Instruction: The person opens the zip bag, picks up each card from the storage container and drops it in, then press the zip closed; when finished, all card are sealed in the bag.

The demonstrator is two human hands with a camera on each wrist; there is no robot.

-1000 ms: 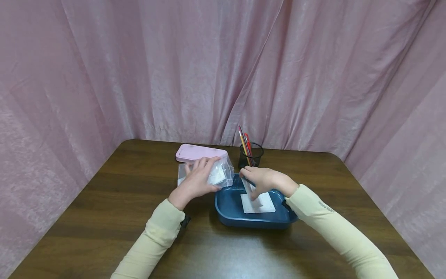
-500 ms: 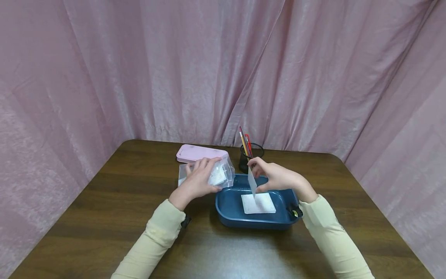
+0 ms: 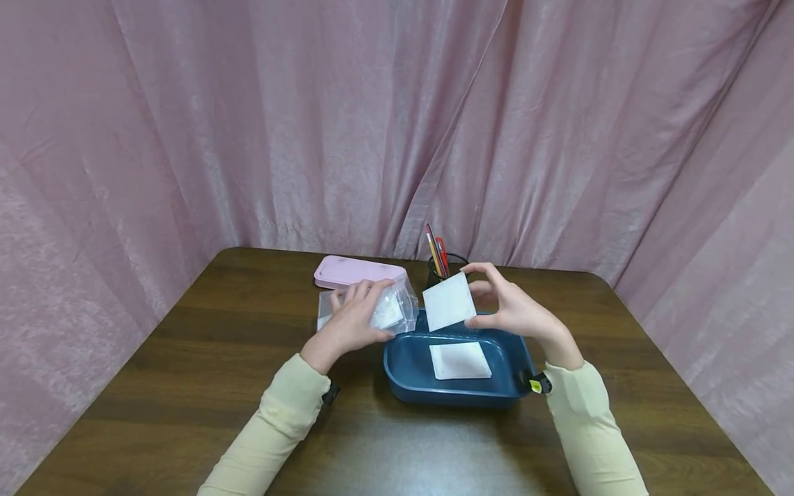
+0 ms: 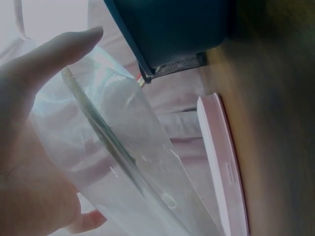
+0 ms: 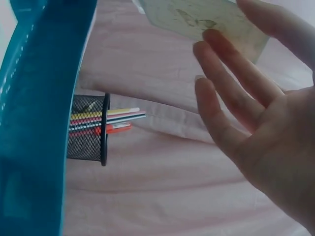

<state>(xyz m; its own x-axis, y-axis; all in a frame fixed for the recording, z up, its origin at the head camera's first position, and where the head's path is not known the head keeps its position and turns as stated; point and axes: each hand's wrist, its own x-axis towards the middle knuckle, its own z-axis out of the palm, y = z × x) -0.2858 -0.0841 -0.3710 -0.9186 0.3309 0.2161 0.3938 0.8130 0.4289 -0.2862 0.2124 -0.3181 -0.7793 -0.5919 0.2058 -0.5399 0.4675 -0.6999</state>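
My left hand (image 3: 355, 320) grips a clear plastic bag (image 3: 406, 306) with white squares inside, left of a blue tray (image 3: 453, 398). In the left wrist view the thumb presses one side of the bag (image 4: 147, 147), and a thin stack shows through the film. Between thumb and fingertips, my right hand (image 3: 521, 313) pinches the edges of a white square paper card (image 3: 448, 303), tilted up above the tray's far side. The right wrist view shows a faint printed drawing on the card (image 5: 211, 17). More white squares (image 3: 460, 363) lie inside the tray.
A pink pencil case (image 3: 356, 271) lies behind the bag. At the back, a black mesh pen cup (image 5: 88, 147) holds pencils and a red pen (image 3: 442, 256), partly hidden behind the raised card. Pink curtains (image 3: 310, 138) hang behind the wooden table (image 3: 248, 331).
My right hand has lifted the card from low in the tray, moved up and right, and turned its white face toward the head camera. The left hand and bag have stayed put.
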